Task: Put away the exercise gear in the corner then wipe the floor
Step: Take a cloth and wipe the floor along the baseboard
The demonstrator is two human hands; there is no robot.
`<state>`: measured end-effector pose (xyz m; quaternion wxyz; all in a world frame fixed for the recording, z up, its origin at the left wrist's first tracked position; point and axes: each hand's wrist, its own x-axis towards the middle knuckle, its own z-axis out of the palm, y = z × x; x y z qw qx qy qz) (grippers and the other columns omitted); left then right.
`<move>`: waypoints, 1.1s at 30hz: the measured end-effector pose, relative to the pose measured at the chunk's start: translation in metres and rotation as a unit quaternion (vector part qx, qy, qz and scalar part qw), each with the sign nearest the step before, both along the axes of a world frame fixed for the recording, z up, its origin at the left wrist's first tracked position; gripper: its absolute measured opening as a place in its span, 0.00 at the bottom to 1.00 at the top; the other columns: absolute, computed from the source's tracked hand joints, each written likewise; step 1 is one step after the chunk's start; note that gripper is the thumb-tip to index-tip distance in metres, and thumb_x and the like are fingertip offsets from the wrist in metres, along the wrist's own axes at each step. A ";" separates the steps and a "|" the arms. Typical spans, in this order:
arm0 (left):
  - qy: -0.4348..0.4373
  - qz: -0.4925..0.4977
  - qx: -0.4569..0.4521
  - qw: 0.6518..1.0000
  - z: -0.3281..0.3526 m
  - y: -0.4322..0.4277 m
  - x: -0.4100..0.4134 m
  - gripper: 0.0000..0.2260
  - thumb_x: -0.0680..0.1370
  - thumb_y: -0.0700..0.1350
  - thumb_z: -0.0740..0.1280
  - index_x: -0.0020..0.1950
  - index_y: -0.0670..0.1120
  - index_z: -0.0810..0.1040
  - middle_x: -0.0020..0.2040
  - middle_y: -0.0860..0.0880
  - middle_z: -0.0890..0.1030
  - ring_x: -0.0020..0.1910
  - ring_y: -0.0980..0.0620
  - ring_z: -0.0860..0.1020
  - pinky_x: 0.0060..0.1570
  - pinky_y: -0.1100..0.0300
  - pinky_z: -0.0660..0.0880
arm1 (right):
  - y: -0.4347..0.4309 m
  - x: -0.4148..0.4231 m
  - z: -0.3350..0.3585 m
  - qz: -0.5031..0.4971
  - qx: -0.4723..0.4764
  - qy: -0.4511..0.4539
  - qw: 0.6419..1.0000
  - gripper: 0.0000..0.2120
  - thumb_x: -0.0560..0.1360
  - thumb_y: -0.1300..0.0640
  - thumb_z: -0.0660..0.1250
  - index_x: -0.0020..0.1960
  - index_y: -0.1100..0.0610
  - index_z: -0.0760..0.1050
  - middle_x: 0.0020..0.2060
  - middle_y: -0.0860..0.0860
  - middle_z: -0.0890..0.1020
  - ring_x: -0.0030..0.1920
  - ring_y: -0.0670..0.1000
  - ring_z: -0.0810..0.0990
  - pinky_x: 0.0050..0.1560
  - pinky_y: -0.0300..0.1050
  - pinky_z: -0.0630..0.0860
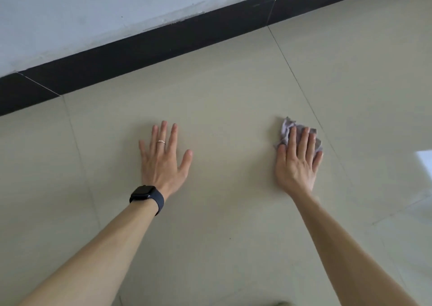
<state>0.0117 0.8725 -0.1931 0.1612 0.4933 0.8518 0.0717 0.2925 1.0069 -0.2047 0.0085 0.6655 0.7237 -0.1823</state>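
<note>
right hand [297, 163] presses cloth [286, 128] on floor [222, 95] — left hand [163, 158] flat

I get soft, even light, fairly bright, a hard white reflection on the glossy floor [233, 83] at the right edge, a paler sheen spreading near right, hardly any cast shadows, slight softness throughout, wide-angle stretch toward the near corners.

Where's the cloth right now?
In the head view, the crumpled grey-lilac cloth lies on the beige tiled floor, right of centre, pressed under the right hand and its straight fingers, just left of a grout line.
</note>
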 end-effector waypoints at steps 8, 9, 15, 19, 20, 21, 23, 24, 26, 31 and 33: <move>0.028 -0.025 -0.038 0.999 -0.019 -0.090 0.008 0.33 0.79 0.64 0.49 0.82 0.53 0.48 0.82 0.50 0.46 0.80 0.47 0.46 0.75 0.35 0.48 | -0.115 0.003 0.006 0.468 0.050 0.015 0.882 0.25 0.84 0.45 0.48 0.80 0.46 0.54 0.80 0.49 0.55 0.80 0.50 0.51 0.77 0.59 0.55; 0.025 -0.026 -0.041 0.999 -0.019 -0.089 0.007 0.33 0.80 0.64 0.48 0.82 0.54 0.47 0.82 0.51 0.45 0.80 0.47 0.45 0.75 0.36 0.47 | -0.096 0.008 0.005 0.435 0.058 0.001 0.898 0.25 0.84 0.44 0.47 0.81 0.46 0.53 0.80 0.48 0.53 0.80 0.49 0.49 0.77 0.59 0.55; -0.003 -0.035 -0.074 0.997 -0.018 -0.094 0.002 0.33 0.78 0.67 0.40 0.80 0.56 0.37 0.79 0.54 0.34 0.79 0.50 0.37 0.75 0.39 0.39 | -0.085 -0.011 0.000 -0.032 0.024 -0.013 0.999 0.30 0.80 0.43 0.45 0.81 0.49 0.50 0.81 0.53 0.49 0.80 0.54 0.44 0.77 0.63 0.47; -0.005 -0.028 -0.062 0.998 -0.015 -0.092 0.000 0.33 0.78 0.67 0.40 0.80 0.56 0.39 0.80 0.53 0.36 0.80 0.50 0.38 0.75 0.39 0.40 | -0.204 -0.021 0.008 0.340 0.041 -0.006 0.940 0.27 0.83 0.46 0.50 0.81 0.47 0.51 0.81 0.51 0.50 0.81 0.53 0.47 0.76 0.62 0.52; -0.004 -0.027 -0.056 0.998 -0.014 -0.093 0.000 0.33 0.78 0.67 0.41 0.81 0.56 0.41 0.80 0.53 0.37 0.80 0.49 0.40 0.75 0.39 0.41 | -0.219 -0.016 0.011 0.434 0.032 -0.005 0.900 0.27 0.84 0.46 0.50 0.81 0.46 0.50 0.81 0.50 0.51 0.81 0.53 0.48 0.76 0.60 0.52; -0.004 -0.031 -0.057 0.998 -0.014 -0.093 0.000 0.33 0.78 0.67 0.41 0.81 0.55 0.41 0.80 0.53 0.38 0.80 0.49 0.40 0.75 0.39 0.41 | -0.219 -0.011 0.013 0.505 0.025 -0.001 0.863 0.26 0.85 0.45 0.50 0.81 0.46 0.49 0.81 0.49 0.51 0.81 0.52 0.48 0.77 0.59 0.51; -0.014 -0.035 -0.071 0.997 -0.013 -0.091 0.001 0.34 0.78 0.68 0.40 0.80 0.56 0.38 0.80 0.53 0.35 0.79 0.49 0.38 0.75 0.39 0.39 | -0.188 -0.003 0.014 0.562 0.036 0.004 0.827 0.26 0.85 0.45 0.49 0.81 0.45 0.50 0.81 0.48 0.53 0.80 0.51 0.49 0.77 0.56 0.51; -0.023 -0.037 -0.077 0.996 -0.012 -0.090 0.002 0.33 0.78 0.68 0.40 0.80 0.57 0.37 0.79 0.53 0.34 0.79 0.49 0.36 0.75 0.40 0.38 | -0.166 -0.001 0.009 0.540 0.048 -0.003 0.840 0.26 0.85 0.45 0.49 0.81 0.46 0.50 0.80 0.49 0.55 0.80 0.51 0.50 0.76 0.57 0.54; -0.039 -0.039 -0.079 0.995 -0.009 -0.090 0.001 0.32 0.80 0.67 0.43 0.80 0.57 0.36 0.79 0.54 0.33 0.79 0.50 0.35 0.75 0.40 0.37 | -0.113 -0.004 0.004 0.388 0.074 -0.007 0.919 0.25 0.84 0.47 0.49 0.81 0.47 0.52 0.80 0.54 0.58 0.80 0.54 0.52 0.74 0.61 0.59; -0.027 -0.076 -0.085 0.993 -0.003 -0.092 -0.017 0.30 0.79 0.65 0.43 0.80 0.60 0.39 0.80 0.56 0.34 0.79 0.52 0.37 0.76 0.41 0.40 | -0.042 -0.065 0.007 0.005 -0.024 -0.006 1.000 0.28 0.84 0.44 0.45 0.81 0.46 0.41 0.81 0.50 0.40 0.79 0.50 0.36 0.78 0.59 0.37; -0.025 -0.086 -0.087 0.992 -0.004 -0.093 -0.020 0.30 0.79 0.65 0.42 0.79 0.60 0.38 0.79 0.57 0.34 0.79 0.52 0.37 0.76 0.41 0.40 | -0.064 -0.085 0.007 0.051 -0.003 -0.003 0.999 0.28 0.84 0.44 0.47 0.81 0.47 0.43 0.81 0.51 0.42 0.80 0.52 0.38 0.78 0.59 0.38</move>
